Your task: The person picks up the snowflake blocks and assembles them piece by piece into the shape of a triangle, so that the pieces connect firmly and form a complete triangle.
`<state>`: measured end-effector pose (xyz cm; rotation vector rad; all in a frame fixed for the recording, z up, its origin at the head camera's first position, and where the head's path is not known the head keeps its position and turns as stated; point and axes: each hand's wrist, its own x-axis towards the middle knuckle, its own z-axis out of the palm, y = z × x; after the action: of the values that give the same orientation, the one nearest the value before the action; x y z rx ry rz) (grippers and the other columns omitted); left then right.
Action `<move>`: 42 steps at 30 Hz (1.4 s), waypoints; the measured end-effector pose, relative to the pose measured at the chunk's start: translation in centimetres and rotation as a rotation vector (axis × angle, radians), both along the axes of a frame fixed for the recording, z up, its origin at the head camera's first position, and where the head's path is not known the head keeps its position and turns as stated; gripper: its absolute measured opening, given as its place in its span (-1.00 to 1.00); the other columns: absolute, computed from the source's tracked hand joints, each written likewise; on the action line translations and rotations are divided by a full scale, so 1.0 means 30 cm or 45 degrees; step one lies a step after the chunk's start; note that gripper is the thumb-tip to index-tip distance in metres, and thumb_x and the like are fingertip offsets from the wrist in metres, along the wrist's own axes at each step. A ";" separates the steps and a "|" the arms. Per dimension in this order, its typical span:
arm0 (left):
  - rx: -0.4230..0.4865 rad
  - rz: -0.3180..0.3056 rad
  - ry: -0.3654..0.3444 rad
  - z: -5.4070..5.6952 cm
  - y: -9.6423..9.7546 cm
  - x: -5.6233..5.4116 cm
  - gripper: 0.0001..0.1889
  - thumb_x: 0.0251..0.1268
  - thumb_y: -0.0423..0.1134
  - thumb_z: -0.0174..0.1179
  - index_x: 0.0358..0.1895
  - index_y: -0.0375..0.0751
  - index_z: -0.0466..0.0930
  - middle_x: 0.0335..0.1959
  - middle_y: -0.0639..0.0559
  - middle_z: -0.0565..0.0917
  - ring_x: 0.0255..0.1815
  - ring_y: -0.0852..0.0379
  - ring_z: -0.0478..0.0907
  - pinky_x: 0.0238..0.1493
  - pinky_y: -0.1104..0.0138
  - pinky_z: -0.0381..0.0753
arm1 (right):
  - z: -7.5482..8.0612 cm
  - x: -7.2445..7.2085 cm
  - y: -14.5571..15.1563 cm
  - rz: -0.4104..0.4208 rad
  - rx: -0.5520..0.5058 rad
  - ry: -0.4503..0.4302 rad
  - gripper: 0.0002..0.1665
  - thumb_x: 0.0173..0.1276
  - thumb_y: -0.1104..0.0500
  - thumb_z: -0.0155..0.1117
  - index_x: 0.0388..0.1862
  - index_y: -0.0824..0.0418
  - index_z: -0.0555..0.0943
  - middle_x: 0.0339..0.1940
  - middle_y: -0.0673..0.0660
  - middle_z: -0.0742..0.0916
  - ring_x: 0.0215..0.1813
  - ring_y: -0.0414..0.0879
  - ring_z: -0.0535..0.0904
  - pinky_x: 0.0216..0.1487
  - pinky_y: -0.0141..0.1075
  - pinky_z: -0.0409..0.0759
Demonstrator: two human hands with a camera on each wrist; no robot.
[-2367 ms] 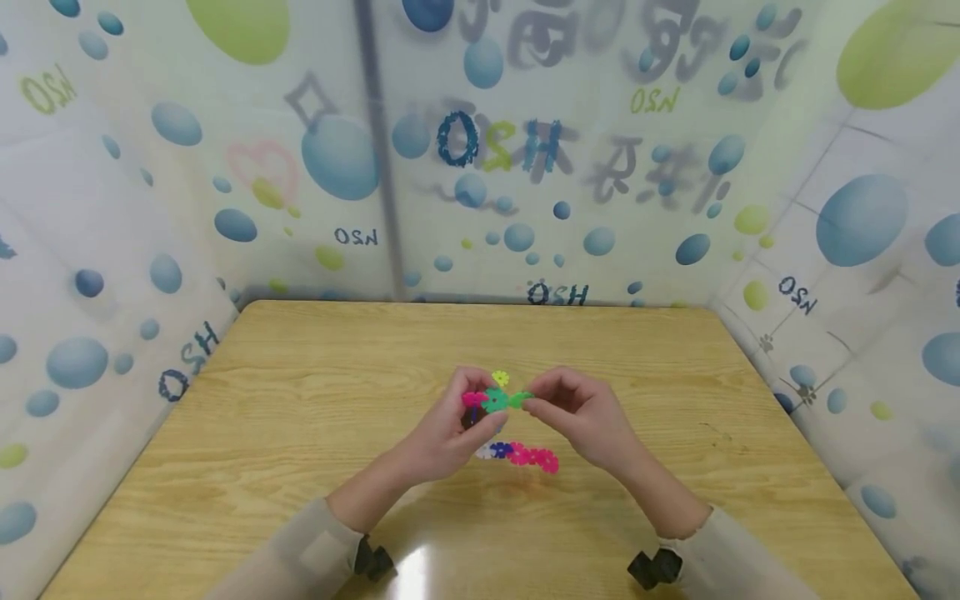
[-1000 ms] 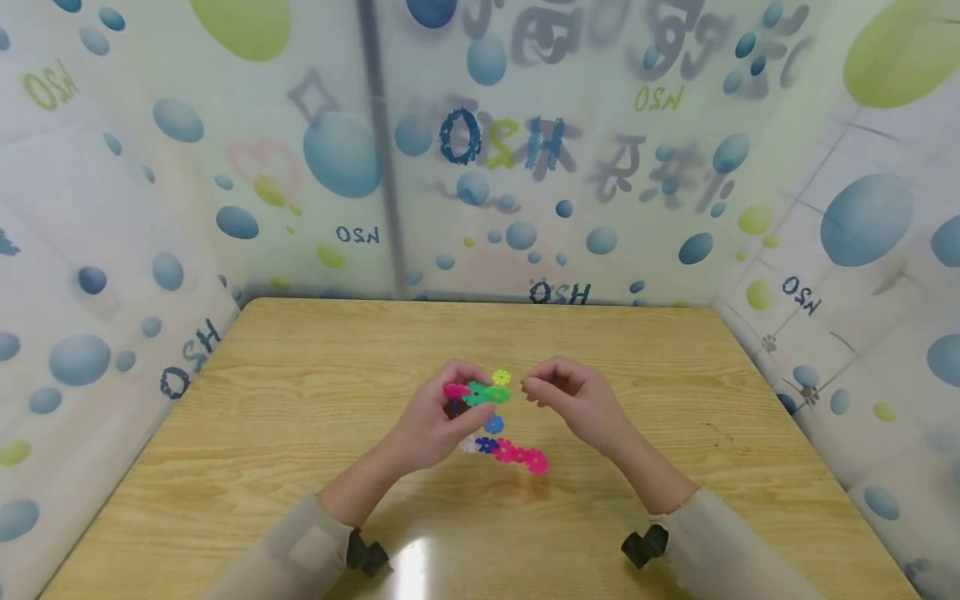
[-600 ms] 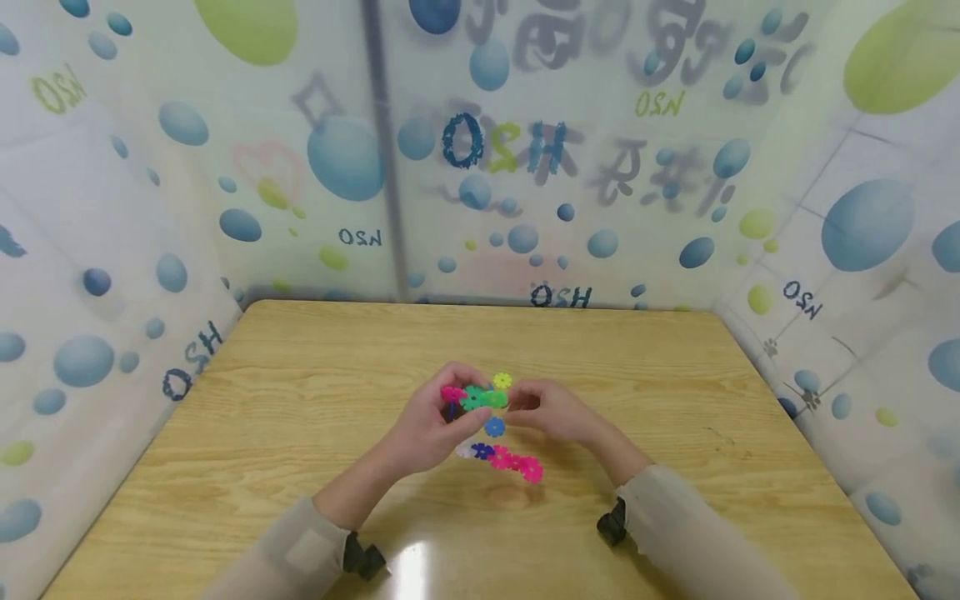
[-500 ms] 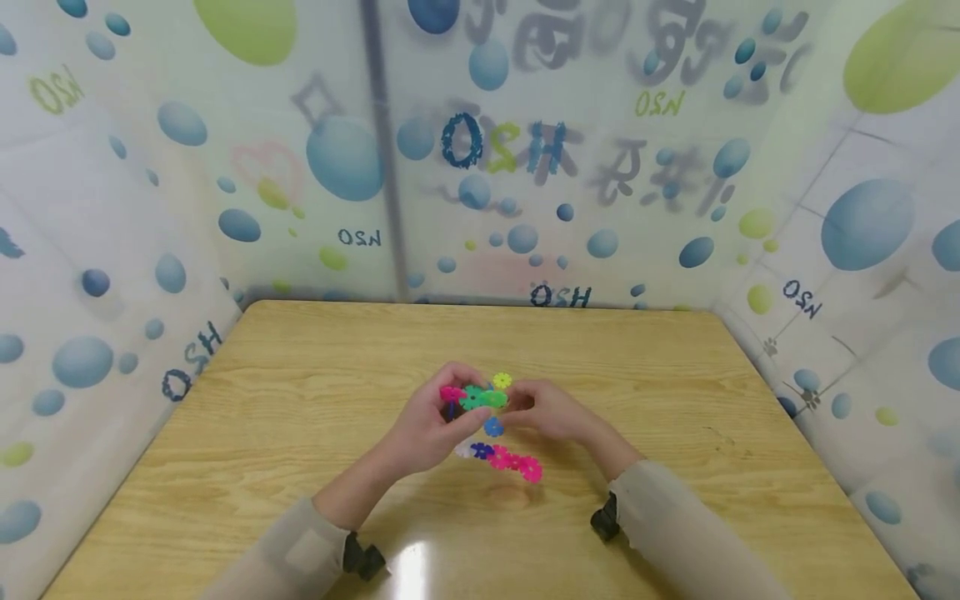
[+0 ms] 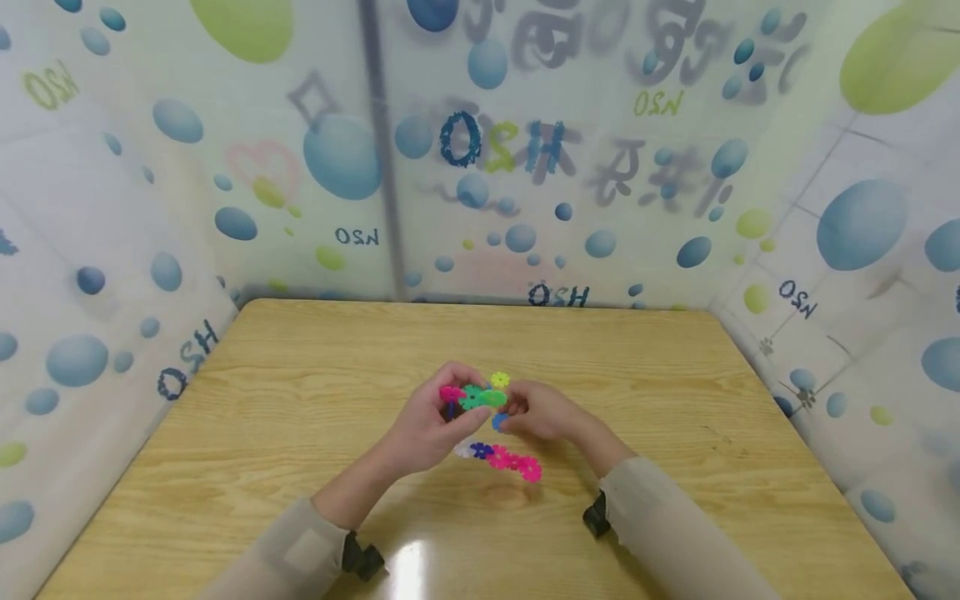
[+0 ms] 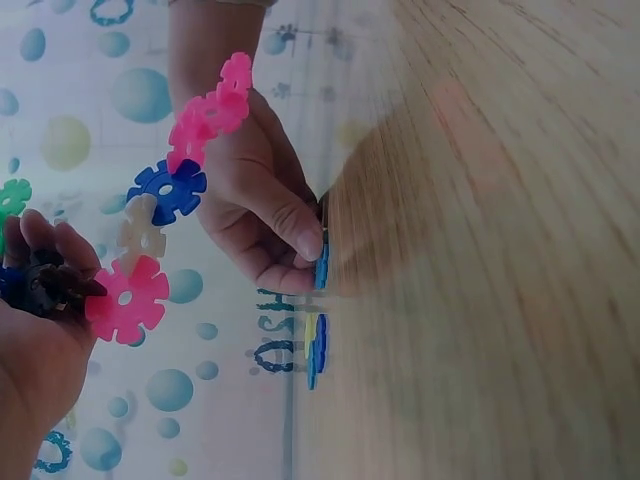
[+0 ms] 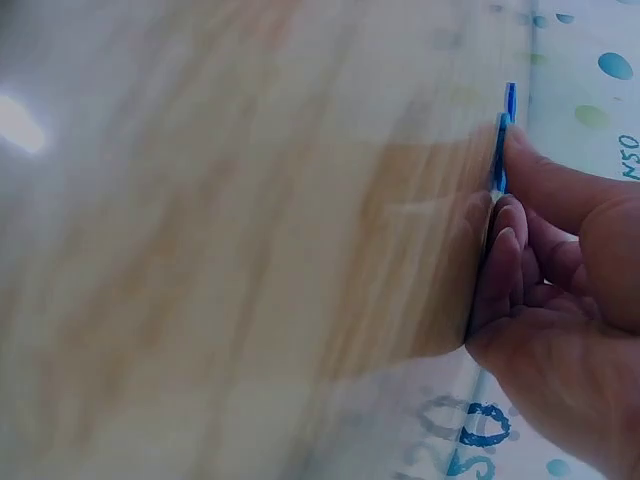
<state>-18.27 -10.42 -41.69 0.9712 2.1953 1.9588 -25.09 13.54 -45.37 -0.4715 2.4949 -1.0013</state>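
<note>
My left hand (image 5: 427, 425) holds a chain of interlocking flower-shaped plastic discs above the table. Pink, green and lime green discs (image 5: 492, 398) run along its upper part. A lower arm of the chain shows a pink disc (image 6: 130, 300), a white disc (image 6: 140, 228), a dark blue disc (image 6: 166, 191) and pink ones at the end. Low at the tabletop, my right hand (image 5: 551, 412) pinches a light blue disc (image 5: 499, 422) by its edge; the right wrist view shows the thumb against this blue disc (image 7: 501, 150). Its other fingers are curled in.
Beyond the hands, a yellow disc (image 5: 500, 380) lies on the wooden table (image 5: 330, 358). Blue discs (image 6: 320, 345) lie flat beside it in the left wrist view. A patterned curtain (image 5: 562, 183) stands behind the table's far edge and along both sides.
My right hand has left the lime green end of the chain and dropped to the light blue disc, which has shifted slightly right. My left hand has moved slightly left with the chain.
</note>
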 end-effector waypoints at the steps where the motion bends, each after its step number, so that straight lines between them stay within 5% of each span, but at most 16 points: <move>1: 0.000 0.002 -0.002 0.000 0.000 0.000 -0.74 0.61 -0.40 0.25 0.21 -0.26 0.48 -0.25 -0.06 0.56 -0.37 0.19 0.46 -0.36 0.45 0.55 | 0.001 0.000 0.001 0.014 -0.001 -0.001 -0.80 0.53 0.10 0.53 0.00 0.10 0.71 -0.14 0.01 0.73 -0.06 -0.09 0.60 0.15 -0.18 0.65; 11: 0.006 -0.002 -0.017 0.001 0.006 0.003 -0.74 0.61 -0.41 0.26 0.20 -0.28 0.46 -0.22 -0.05 0.57 -0.35 0.21 0.47 -0.33 0.46 0.58 | 0.006 0.021 0.051 0.034 -0.021 -0.001 -0.79 0.51 0.07 0.54 -0.04 0.05 0.68 -0.10 -0.01 0.75 -0.02 -0.10 0.62 0.17 -0.17 0.66; 15: -0.002 -0.004 -0.030 0.004 0.010 0.004 -0.74 0.60 -0.41 0.26 0.20 -0.29 0.46 -0.25 -0.02 0.56 -0.37 0.22 0.46 -0.35 0.45 0.56 | 0.020 0.048 0.097 0.023 -0.073 0.009 -0.82 0.52 0.06 0.51 -0.04 0.06 0.69 -0.13 -0.01 0.79 -0.07 -0.11 0.65 0.04 -0.21 0.66; 18: -0.019 0.003 -0.040 0.006 0.013 0.004 -0.75 0.60 -0.42 0.25 0.19 -0.27 0.47 -0.29 0.01 0.56 -0.40 0.23 0.44 -0.38 0.46 0.54 | 0.039 0.079 0.124 -0.070 -0.184 -0.011 -0.81 0.54 0.03 0.49 -0.02 0.07 0.71 -0.14 0.02 0.80 -0.11 -0.08 0.71 -0.04 -0.21 0.73; 26: -0.023 0.003 -0.052 0.000 0.024 0.001 -0.76 0.58 -0.43 0.25 0.17 -0.28 0.47 -0.37 0.05 0.52 -0.44 0.27 0.40 -0.42 0.47 0.48 | 0.129 0.184 0.146 -0.234 -0.652 -0.133 -0.53 0.61 0.05 0.43 0.29 0.34 0.64 -0.05 0.19 0.80 0.00 0.16 0.82 0.16 0.01 0.85; 33: -0.011 0.000 -0.027 -0.016 0.030 0.002 -0.76 0.57 -0.45 0.25 0.15 -0.32 0.47 -0.42 0.08 0.48 -0.46 0.30 0.38 -0.45 0.48 0.45 | 0.175 0.238 0.133 -0.265 -0.822 -0.178 -0.60 0.63 0.10 0.40 0.23 0.37 0.66 -0.04 0.13 0.81 -0.06 -0.05 0.84 0.12 -0.16 0.85; 42: -0.015 -0.021 -0.017 -0.017 0.031 0.003 -0.75 0.59 -0.44 0.24 0.18 -0.29 0.46 -0.42 0.10 0.48 -0.46 0.30 0.37 -0.44 0.48 0.43 | 0.206 0.262 0.118 -0.287 -0.918 -0.229 -0.62 0.64 0.14 0.37 0.22 0.41 0.65 -0.06 0.09 0.81 -0.07 -0.10 0.84 0.10 -0.23 0.85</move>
<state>-18.17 -9.48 -42.21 0.9686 2.1817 1.9377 -17.23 17.07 -39.20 -0.2802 1.9974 -1.9455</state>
